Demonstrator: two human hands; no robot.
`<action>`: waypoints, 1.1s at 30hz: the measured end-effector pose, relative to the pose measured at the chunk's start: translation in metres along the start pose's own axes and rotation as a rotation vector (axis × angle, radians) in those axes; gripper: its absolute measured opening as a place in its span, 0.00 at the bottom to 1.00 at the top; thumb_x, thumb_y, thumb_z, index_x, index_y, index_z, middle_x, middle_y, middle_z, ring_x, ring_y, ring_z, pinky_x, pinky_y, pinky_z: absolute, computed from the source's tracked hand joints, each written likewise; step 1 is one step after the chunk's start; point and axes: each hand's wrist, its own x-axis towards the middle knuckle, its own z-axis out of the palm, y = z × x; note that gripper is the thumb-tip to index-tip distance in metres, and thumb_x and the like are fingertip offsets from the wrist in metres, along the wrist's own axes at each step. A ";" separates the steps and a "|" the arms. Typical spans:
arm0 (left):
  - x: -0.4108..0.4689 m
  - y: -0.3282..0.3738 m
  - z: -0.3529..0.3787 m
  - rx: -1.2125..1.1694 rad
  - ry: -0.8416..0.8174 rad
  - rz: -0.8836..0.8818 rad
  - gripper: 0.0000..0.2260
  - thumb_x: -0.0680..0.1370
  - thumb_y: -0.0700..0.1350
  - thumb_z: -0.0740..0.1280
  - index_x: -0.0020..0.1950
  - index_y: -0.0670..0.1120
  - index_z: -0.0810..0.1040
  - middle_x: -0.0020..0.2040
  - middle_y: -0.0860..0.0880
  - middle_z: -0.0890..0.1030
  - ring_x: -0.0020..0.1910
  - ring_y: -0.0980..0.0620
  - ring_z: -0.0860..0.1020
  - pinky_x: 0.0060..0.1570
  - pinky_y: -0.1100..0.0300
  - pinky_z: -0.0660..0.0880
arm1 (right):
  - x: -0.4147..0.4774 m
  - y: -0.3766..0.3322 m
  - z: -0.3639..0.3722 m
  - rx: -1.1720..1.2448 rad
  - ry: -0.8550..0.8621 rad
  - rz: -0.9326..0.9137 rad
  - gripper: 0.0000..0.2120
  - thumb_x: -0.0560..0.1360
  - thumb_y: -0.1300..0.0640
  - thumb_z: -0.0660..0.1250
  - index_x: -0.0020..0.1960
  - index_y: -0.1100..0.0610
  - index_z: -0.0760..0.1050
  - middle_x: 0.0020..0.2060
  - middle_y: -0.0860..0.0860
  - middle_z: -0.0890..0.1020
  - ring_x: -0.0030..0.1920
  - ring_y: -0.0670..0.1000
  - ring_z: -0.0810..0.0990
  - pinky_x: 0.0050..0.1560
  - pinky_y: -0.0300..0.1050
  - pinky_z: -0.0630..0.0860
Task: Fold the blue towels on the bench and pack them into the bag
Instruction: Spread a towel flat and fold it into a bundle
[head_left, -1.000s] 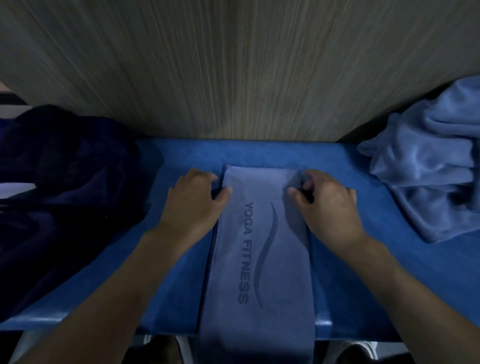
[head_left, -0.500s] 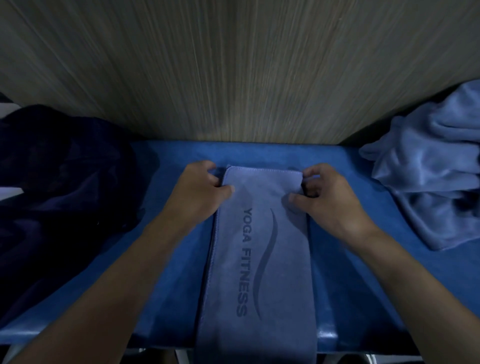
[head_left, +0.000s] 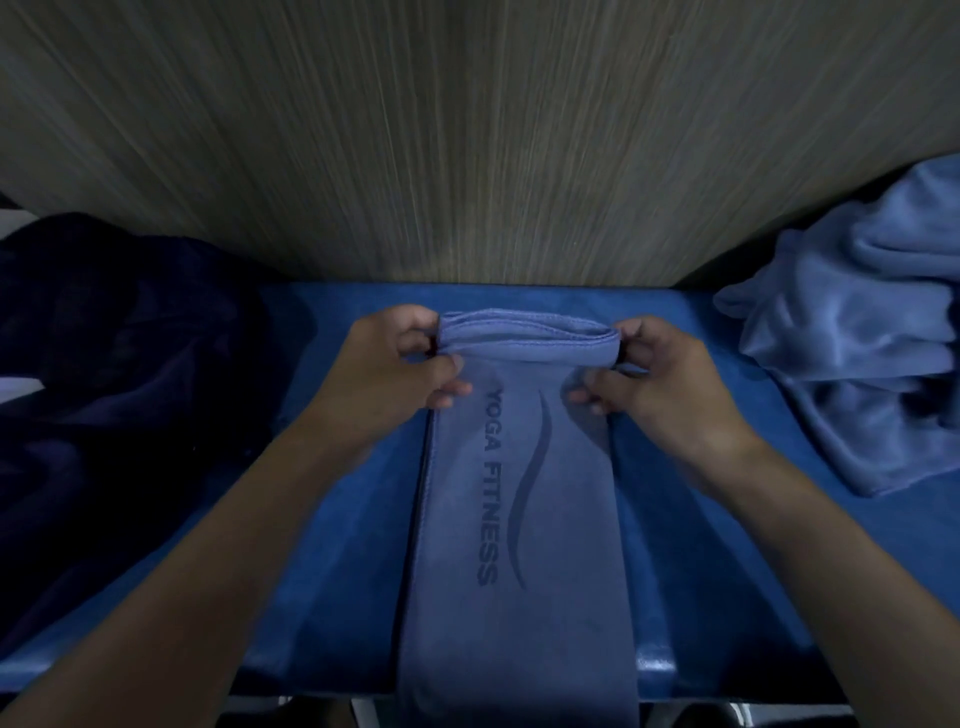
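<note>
A wood-grain wall (head_left: 467, 130) is filling the upper half of the frame. Below it, a blue padded desk (head_left: 322, 571) is running across the lower half from left to right. A dark navy bag (head_left: 119, 364) is slumping at the left of the frame, resting on the desk's left end. A crumpled pile of light blue towels (head_left: 862, 353) is lying at the right edge of the frame, well apart from the hands.

In the centre, a long folded blue towel (head_left: 524, 597) printed with "YOGA FITNESS" is lying lengthwise on the desk, its near end hanging over the desk's front edge at the bottom of the frame. Its far end is lifting off the desk, the stacked layered edges showing between the two hands.

The left hand (head_left: 389, 369) is gripping the far left corner of the towel, its fingers curling behind the layers and the thumb pressing on top. The right hand (head_left: 660, 374) is doing the same at the far right corner, fingers pinching the layered edge against the thumb.
</note>
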 end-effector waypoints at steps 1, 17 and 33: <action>0.000 -0.001 0.000 0.012 -0.013 0.025 0.08 0.77 0.35 0.69 0.51 0.46 0.80 0.47 0.45 0.84 0.42 0.47 0.85 0.43 0.54 0.82 | 0.000 -0.001 -0.001 0.010 -0.014 -0.021 0.11 0.73 0.71 0.69 0.50 0.58 0.74 0.42 0.54 0.83 0.36 0.53 0.84 0.34 0.39 0.79; -0.026 -0.025 -0.014 0.519 -0.190 0.470 0.12 0.71 0.28 0.71 0.41 0.44 0.73 0.55 0.53 0.81 0.44 0.71 0.75 0.44 0.75 0.67 | -0.022 0.022 -0.026 -0.892 -0.190 -0.624 0.12 0.69 0.69 0.71 0.50 0.58 0.81 0.59 0.47 0.80 0.53 0.49 0.81 0.44 0.50 0.80; -0.016 -0.035 -0.019 0.684 -0.177 0.546 0.14 0.71 0.28 0.69 0.38 0.45 0.71 0.60 0.58 0.79 0.53 0.64 0.78 0.44 0.67 0.72 | -0.027 0.024 -0.031 -0.937 -0.190 -0.573 0.09 0.74 0.59 0.72 0.54 0.54 0.82 0.63 0.48 0.79 0.55 0.51 0.82 0.46 0.53 0.81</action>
